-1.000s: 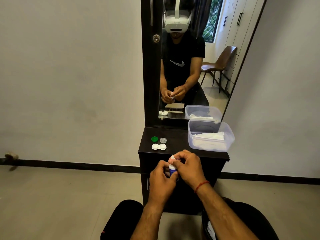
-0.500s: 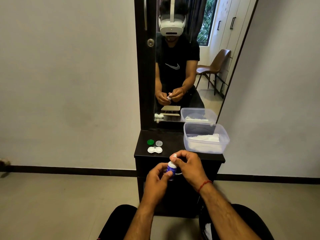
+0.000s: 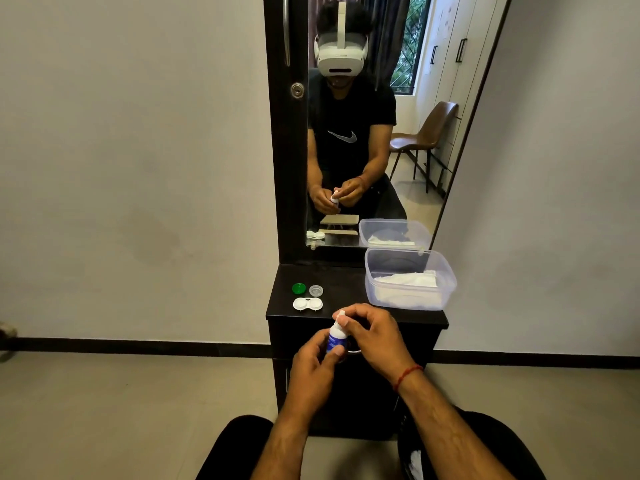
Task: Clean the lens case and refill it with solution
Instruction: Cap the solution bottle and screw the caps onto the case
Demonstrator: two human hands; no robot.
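Note:
A small white solution bottle [image 3: 334,337] with a blue label stands upright in front of the dresser's front edge. My left hand [image 3: 311,367] grips its body from the left. The fingers of my right hand [image 3: 372,336] pinch its white cap [image 3: 341,315] at the top. The white two-well lens case [image 3: 307,304] lies open on the black dresser top [image 3: 343,282], to the left. Behind it sit its green cap [image 3: 298,288] and its clear grey cap [image 3: 316,290], both off the case.
A clear plastic tub [image 3: 410,280] with white tissues stands on the dresser's right side. A tall mirror [image 3: 367,133] rises at the back, reflecting a person, a chair and cupboards. White walls flank the dresser; my knees are below.
The bottle now shows more between my hands, with the label visible. My right fingers have shifted up onto the cap. The view has tilted up a little.

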